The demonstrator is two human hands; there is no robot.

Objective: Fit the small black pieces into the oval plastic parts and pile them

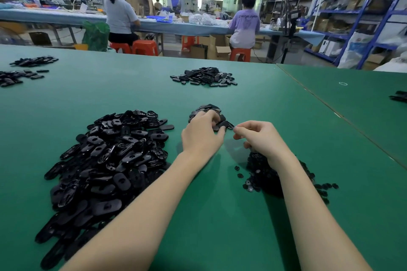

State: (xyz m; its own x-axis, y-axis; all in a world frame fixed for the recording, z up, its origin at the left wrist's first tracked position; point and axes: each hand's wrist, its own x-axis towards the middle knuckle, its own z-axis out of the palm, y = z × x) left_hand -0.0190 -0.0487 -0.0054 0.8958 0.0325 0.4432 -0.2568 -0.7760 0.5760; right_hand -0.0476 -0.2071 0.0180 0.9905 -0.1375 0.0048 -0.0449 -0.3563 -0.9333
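Observation:
A big heap of black oval plastic parts (110, 160) lies on the green table at my left. Small round black pieces (259, 174) are heaped at my right, partly under my right forearm. Just ahead of my hands sits a small pile of oval parts (207, 109). My left hand (201, 136) holds one oval part (222, 125) at the near edge of that pile, fingers curled round it. My right hand (257, 136) is close beside it, its thumb and forefinger pinched together near the part's right end; what they pinch is too small to see.
Another pile of oval parts (204, 77) lies farther back at centre, two more piles (24, 70) at the far left, and a few parts (399, 97) at the right edge. A seam (330, 112) splits the green table. People sit on red stools at a bench behind.

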